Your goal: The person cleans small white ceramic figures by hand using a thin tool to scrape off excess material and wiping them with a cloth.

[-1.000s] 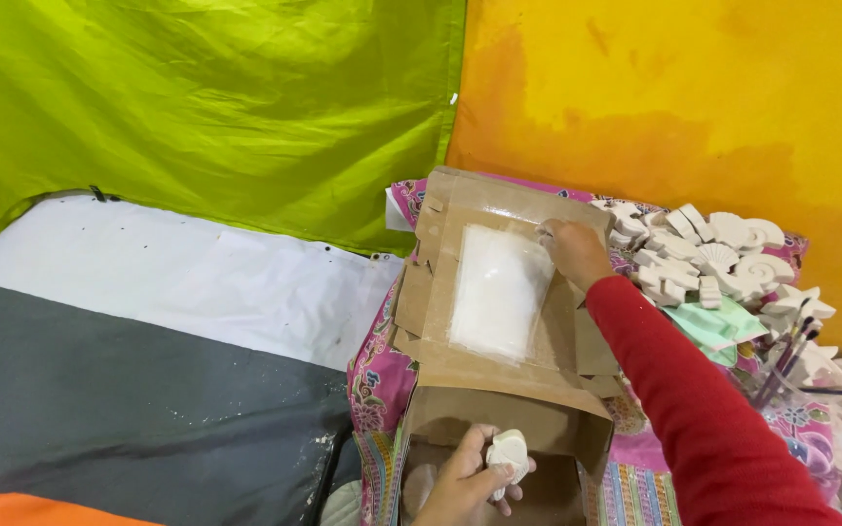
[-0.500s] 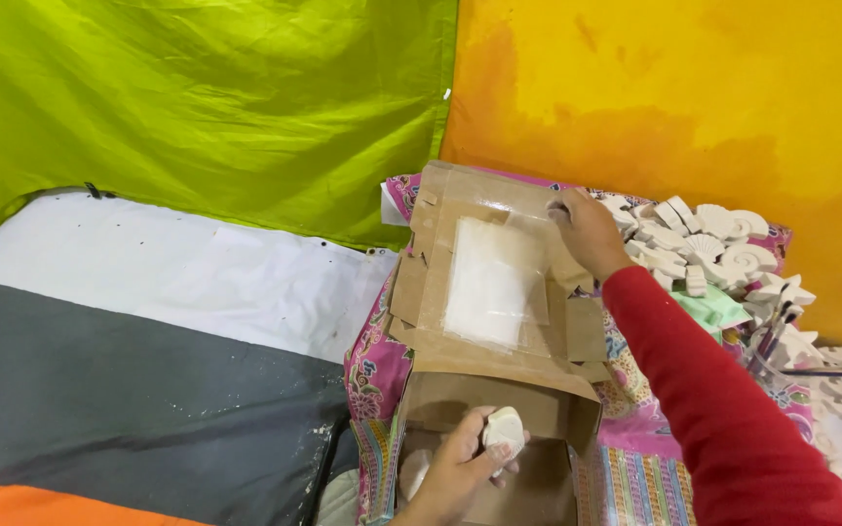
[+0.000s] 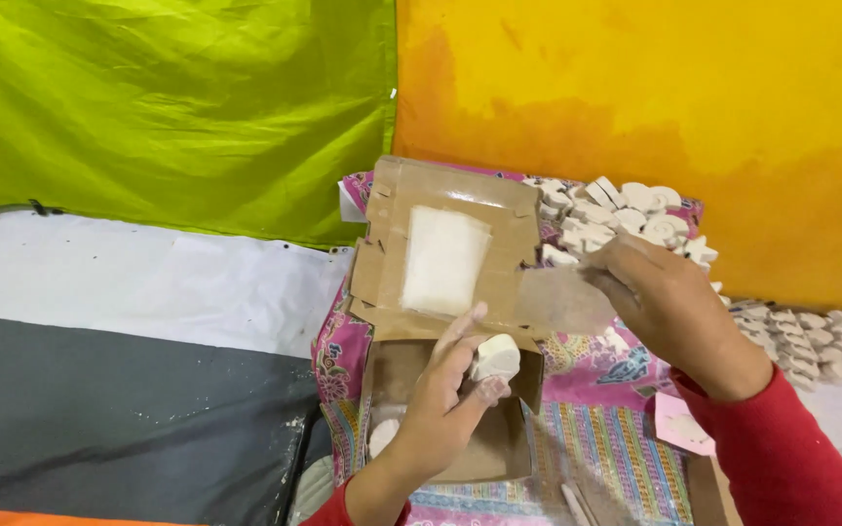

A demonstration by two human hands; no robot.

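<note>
An open brown cardboard box (image 3: 387,390) lies on a patterned pink cloth (image 3: 596,370), its lid (image 3: 440,244) folded back and showing a clear plastic window. My left hand (image 3: 440,399) is over the box and grips a small white plaster piece (image 3: 495,356). My right hand (image 3: 669,307), in a red sleeve, pinches the brown side flap (image 3: 562,297) of the lid at the right. Another white piece (image 3: 382,435) rests inside the box.
A heap of several white plaster pieces (image 3: 626,219) lies behind the box, with more (image 3: 796,336) at the right. A pink card (image 3: 679,424) lies on the cloth. Green (image 3: 168,107) and yellow (image 3: 655,88) sheets hang behind; white and grey sheeting (image 3: 119,390) covers the left.
My right hand left the lid's far corner and came nearer, taking the side flap. My left hand lifted the white piece higher over the box.
</note>
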